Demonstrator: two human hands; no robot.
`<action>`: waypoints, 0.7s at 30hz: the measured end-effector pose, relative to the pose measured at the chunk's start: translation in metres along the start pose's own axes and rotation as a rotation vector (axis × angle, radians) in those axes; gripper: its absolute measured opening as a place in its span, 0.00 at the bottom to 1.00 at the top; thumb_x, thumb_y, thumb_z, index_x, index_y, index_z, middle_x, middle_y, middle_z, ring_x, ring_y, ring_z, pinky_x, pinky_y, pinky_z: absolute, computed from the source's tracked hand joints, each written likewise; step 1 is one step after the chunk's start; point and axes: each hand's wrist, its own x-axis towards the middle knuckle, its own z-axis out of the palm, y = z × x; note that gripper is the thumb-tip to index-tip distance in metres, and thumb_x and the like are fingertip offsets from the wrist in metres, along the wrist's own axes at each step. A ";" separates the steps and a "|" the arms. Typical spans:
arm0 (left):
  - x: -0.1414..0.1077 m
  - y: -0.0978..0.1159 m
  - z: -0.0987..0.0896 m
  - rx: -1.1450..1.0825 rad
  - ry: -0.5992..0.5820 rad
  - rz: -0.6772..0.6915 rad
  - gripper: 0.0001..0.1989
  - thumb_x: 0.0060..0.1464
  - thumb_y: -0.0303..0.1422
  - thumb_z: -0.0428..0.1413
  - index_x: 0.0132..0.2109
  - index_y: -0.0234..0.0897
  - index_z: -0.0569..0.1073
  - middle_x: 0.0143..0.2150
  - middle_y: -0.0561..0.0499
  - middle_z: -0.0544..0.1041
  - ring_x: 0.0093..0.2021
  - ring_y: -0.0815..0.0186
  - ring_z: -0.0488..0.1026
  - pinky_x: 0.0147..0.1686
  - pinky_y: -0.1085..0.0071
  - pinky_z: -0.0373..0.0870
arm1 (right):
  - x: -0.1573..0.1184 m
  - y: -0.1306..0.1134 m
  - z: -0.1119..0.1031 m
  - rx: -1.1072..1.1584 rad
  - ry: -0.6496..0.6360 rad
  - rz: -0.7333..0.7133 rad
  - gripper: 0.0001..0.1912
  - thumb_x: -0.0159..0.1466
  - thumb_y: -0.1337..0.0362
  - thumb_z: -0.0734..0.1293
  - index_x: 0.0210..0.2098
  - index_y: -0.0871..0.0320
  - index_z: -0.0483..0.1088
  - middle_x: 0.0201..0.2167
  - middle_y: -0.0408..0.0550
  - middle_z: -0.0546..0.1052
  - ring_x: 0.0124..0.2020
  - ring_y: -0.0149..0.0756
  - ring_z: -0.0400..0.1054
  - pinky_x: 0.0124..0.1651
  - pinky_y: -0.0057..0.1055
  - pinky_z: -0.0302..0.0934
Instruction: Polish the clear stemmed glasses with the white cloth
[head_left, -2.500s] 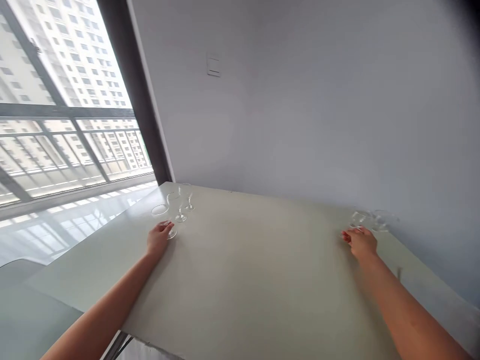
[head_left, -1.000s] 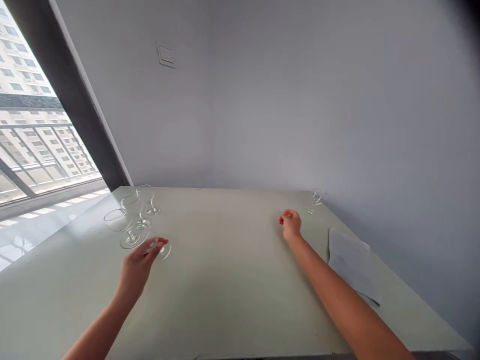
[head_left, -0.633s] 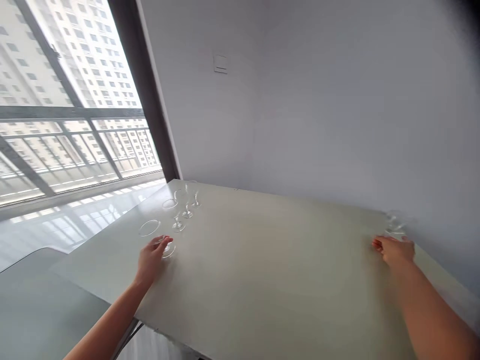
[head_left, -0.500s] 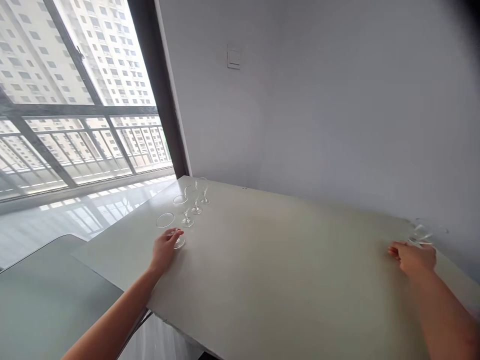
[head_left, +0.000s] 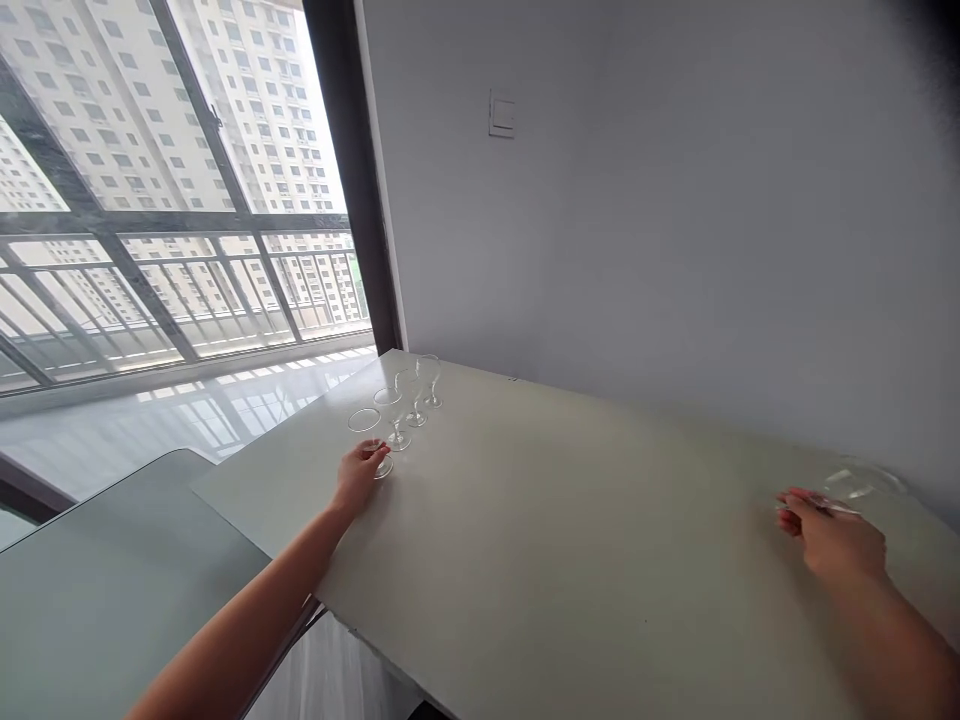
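Note:
Several clear stemmed glasses stand upright in a row at the table's far left. My left hand (head_left: 360,478) has its fingers closed round the stem of the nearest glass (head_left: 364,420), whose foot rests on the table. Just behind it stands a second glass (head_left: 397,438), then further ones (head_left: 429,375) towards the back corner. At the right, my right hand (head_left: 836,530) is closed on another clear glass (head_left: 855,484), which is tilted over and partly blurred, with its bowl beyond the fingers.
The pale table (head_left: 555,540) meets a grey wall (head_left: 675,250) at the back. A light switch (head_left: 502,115) is on the wall. A greenish glass-like surface (head_left: 135,590) adjoins at the lower left, and large windows (head_left: 172,250) stand beyond.
The camera view has swung slightly left, so the scene sits further right. In my right hand the glass has tipped over further. My left hand still grips its glass.

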 end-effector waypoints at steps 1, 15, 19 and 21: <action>0.001 0.000 -0.001 -0.001 -0.002 -0.002 0.21 0.40 0.41 0.56 0.42 0.34 0.72 0.36 0.47 0.77 0.36 0.64 0.71 0.37 0.70 0.62 | -0.011 -0.005 0.007 0.040 -0.019 0.033 0.08 0.42 0.65 0.68 0.23 0.55 0.65 0.31 0.60 0.71 0.19 0.32 0.62 0.18 0.35 0.59; -0.138 0.056 0.031 -0.007 -0.216 0.386 0.12 0.48 0.38 0.53 0.40 0.41 0.73 0.40 0.50 0.71 0.29 0.69 0.62 0.32 0.71 0.62 | -0.242 -0.094 0.115 0.015 -0.928 -0.165 0.30 0.54 0.57 0.63 0.55 0.58 0.55 0.31 0.45 0.72 0.17 0.26 0.59 0.16 0.25 0.55; -0.167 0.063 0.051 -0.101 -0.417 0.394 0.13 0.47 0.40 0.55 0.42 0.44 0.74 0.42 0.48 0.72 0.31 0.68 0.64 0.32 0.71 0.62 | -0.307 -0.104 0.135 -0.059 -1.135 -0.366 0.29 0.59 0.61 0.58 0.60 0.53 0.49 0.27 0.41 0.71 0.20 0.29 0.61 0.24 0.27 0.59; -0.171 0.061 0.048 -0.138 -0.406 0.356 0.12 0.48 0.40 0.55 0.40 0.43 0.75 0.40 0.48 0.73 0.32 0.68 0.66 0.32 0.71 0.62 | -0.324 -0.106 0.140 -0.094 -1.166 -0.456 0.29 0.60 0.64 0.56 0.60 0.54 0.48 0.23 0.40 0.70 0.22 0.31 0.63 0.27 0.28 0.59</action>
